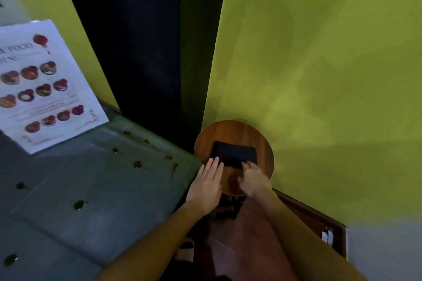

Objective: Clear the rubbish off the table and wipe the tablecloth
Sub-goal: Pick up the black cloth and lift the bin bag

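Cloth (235, 153) folded on stool (230, 130), at 3 o'clock off counter (91, 178). Left hand (205, 187) flat, fingers straight, pressed together, tips at cloth's 7 o'clock corner, likely steadying. Right hand (253, 181) fingers curled, pinching 5 o'clock edge, likely for lift. Spots (137, 164) on counter unwiped.

cloth (234, 153) on stool (228, 130) | stool right of table (114, 189) | menu (45, 84) at table's far left | stains (137, 164) scattered on table

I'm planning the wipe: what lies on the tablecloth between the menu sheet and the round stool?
Head view: only a scatter of brown stains on the tablecloth between the menu sheet and the stool, thickest toward the stool.
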`<control>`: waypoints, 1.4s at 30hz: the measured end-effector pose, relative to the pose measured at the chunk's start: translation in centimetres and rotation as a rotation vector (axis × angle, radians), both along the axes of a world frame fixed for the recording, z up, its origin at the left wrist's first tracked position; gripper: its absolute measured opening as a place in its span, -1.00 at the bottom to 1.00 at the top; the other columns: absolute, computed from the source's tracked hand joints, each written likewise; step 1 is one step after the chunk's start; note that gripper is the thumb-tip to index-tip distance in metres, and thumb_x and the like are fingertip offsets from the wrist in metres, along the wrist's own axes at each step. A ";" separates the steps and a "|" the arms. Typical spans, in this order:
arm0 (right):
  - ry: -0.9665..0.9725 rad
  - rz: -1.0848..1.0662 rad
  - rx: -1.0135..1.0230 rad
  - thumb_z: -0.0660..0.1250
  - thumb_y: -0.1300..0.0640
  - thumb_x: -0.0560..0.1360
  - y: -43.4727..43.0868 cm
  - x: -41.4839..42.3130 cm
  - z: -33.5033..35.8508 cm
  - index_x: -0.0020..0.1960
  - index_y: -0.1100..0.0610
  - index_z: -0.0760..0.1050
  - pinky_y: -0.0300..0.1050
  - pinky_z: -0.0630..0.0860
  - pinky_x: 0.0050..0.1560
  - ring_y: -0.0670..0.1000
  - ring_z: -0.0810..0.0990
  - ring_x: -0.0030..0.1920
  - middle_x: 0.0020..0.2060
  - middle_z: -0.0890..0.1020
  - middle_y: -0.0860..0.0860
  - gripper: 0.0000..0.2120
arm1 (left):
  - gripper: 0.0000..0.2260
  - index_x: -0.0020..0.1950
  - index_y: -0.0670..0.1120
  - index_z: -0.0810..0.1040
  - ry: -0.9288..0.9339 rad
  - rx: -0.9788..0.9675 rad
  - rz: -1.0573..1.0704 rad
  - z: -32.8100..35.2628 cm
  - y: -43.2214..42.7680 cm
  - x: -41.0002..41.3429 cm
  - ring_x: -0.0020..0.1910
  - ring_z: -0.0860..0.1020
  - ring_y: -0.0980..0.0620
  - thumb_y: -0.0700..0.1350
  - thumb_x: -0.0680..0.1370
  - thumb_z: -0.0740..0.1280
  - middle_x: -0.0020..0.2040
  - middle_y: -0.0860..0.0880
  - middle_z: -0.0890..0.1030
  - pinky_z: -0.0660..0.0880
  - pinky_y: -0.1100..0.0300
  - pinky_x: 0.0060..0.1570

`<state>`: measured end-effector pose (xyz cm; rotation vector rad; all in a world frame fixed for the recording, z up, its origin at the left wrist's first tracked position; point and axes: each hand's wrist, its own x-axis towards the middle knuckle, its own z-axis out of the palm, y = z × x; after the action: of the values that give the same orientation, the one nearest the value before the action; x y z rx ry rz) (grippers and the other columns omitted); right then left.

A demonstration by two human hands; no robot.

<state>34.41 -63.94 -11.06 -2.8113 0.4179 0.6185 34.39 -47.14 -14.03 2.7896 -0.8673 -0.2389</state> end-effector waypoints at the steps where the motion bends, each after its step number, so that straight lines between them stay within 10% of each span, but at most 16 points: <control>1: 0.005 0.000 -0.001 0.18 0.05 0.58 -0.3 0.2 -0.6 0.53 0.12 0.09 0.11 0.25 0.42 0.11 0.11 0.51 0.53 0.12 0.07 -0.43 | -0.47 0.53 -0.18 -0.17 0.028 0.002 -0.002 -0.3 -0.8 0.4 0.52 -0.21 -0.08 -0.08 0.64 -0.01 0.55 -0.14 -0.17 -0.24 0.09 0.44; 12: -0.215 -0.623 0.569 0.35 0.11 0.49 -5.0 5.1 -4.7 0.49 0.18 0.16 0.05 0.38 0.28 0.24 0.41 0.31 0.34 0.40 0.20 -0.35 | -0.41 0.54 -0.16 -0.07 0.465 -0.216 0.646 -1.9 -8.0 6.2 0.44 0.15 -0.26 0.03 0.62 0.12 0.51 -0.21 0.08 0.19 -0.03 0.36; 17: -0.054 -0.893 1.040 0.35 0.15 0.50 -6.2 6.7 -4.7 0.31 0.15 0.38 -0.13 0.48 -0.21 0.06 0.54 -0.04 0.09 0.56 0.11 -0.59 | -0.47 0.45 -0.20 0.20 0.626 -0.520 0.947 -2.2 -9.6 7.8 0.30 0.41 -0.22 0.02 0.58 0.25 0.36 -0.21 0.40 0.40 -0.02 0.25; 25: 0.169 -0.715 1.461 0.24 0.23 0.45 -6.1 8.7 3.2 0.14 0.19 0.45 0.00 0.58 -0.07 0.11 0.60 -0.05 -0.01 0.60 0.16 -0.73 | -0.80 0.02 -0.09 0.53 0.768 -1.119 1.055 3.9 -4.4 6.5 -0.05 0.58 0.02 -0.13 0.63 0.12 -0.05 -0.06 0.61 0.51 0.18 -0.14; 29: 0.445 -0.461 1.447 0.24 -0.11 0.48 -2.6 10.3 7.0 0.08 0.23 0.59 -0.06 0.64 -0.18 0.09 0.71 -0.19 -0.14 0.71 0.16 -0.57 | -0.84 -0.22 -0.11 0.44 0.559 -1.063 0.965 7.3 2.5 5.7 -0.20 0.49 -0.05 -0.09 0.51 0.18 -0.23 -0.15 0.51 0.47 -0.12 -0.09; 33: 0.646 -0.148 1.238 0.38 -0.26 0.31 5.3 10.1 8.2 0.09 0.25 0.64 0.02 0.55 0.10 0.17 0.67 0.00 0.10 0.64 0.22 -0.38 | -0.70 -0.38 -0.02 0.27 0.428 -0.977 0.953 11.4 9.2 1.9 -0.41 0.26 0.10 -0.21 0.55 0.17 -0.42 0.02 0.29 0.21 0.16 -0.30; 38: 0.827 0.327 0.957 0.62 -0.12 0.07 19.7 4.7 9.2 -0.13 0.18 0.67 -0.16 0.59 -0.24 0.06 0.68 -0.29 -0.18 0.71 0.14 -0.49 | -0.83 -0.27 -0.06 0.39 0.256 -0.916 1.159 13.1 18.8 -6.6 -0.37 0.30 0.08 -0.19 0.52 0.18 -0.37 0.02 0.36 0.23 0.16 -0.29; 42: 0.878 0.508 0.942 0.44 0.11 0.36 31.1 -3.2 8.5 0.01 0.23 0.58 -0.09 0.59 -0.19 0.09 0.67 -0.28 -0.20 0.69 0.16 -0.72 | -0.76 0.23 -0.09 0.45 -0.047 -0.881 1.495 11.9 27.6 -17.2 -0.08 0.50 0.06 -0.18 0.56 0.23 -0.04 -0.01 0.54 0.40 0.20 0.00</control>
<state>31.23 -32.79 -2.58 -1.6107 -0.4039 1.6201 17.21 -19.58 -2.15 1.8673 0.9709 0.3665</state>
